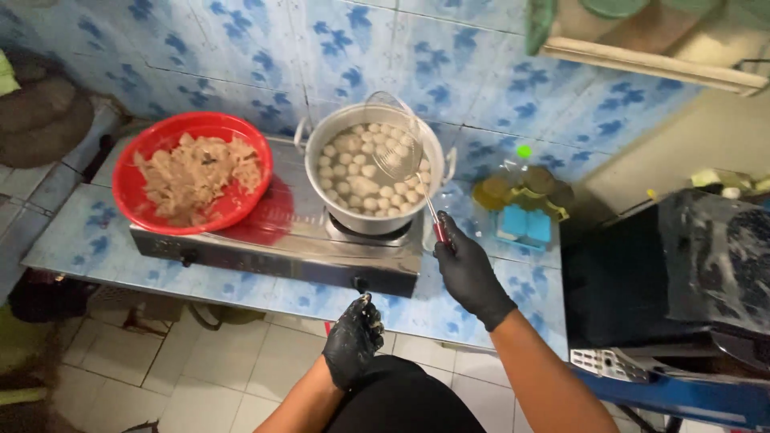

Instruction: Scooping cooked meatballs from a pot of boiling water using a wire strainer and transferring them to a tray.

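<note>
Head view. R hand (469, 273), black glove, closed around the red grip of a wire skimmer (397, 148); the skimmer's basket sits tilted over the pot (369, 172), at or just above the liquid, can't tell if dipped. Pot is on the right burner of a steel stove (281, 240), full of pale balls (361, 184) floating in cloudy water. L hand (353, 341), also gloved, hangs low in front of the bench (481, 305), fingers curled loosely with residue on them, holding nothing I can make out. Red bowl (192, 172) of pale shredded pieces rests on the stove's left side, just beside the pot. Judgement: skimmer is light, stiff wire, long shaft, so grip far back at the red end keeps the hand off steam; wet glove may slip. Balls likely soft, slick, roll easily; lift from beneath with basket level, w/o pinching. Pot heavy and prob. hot: take by side handles only.
</note>
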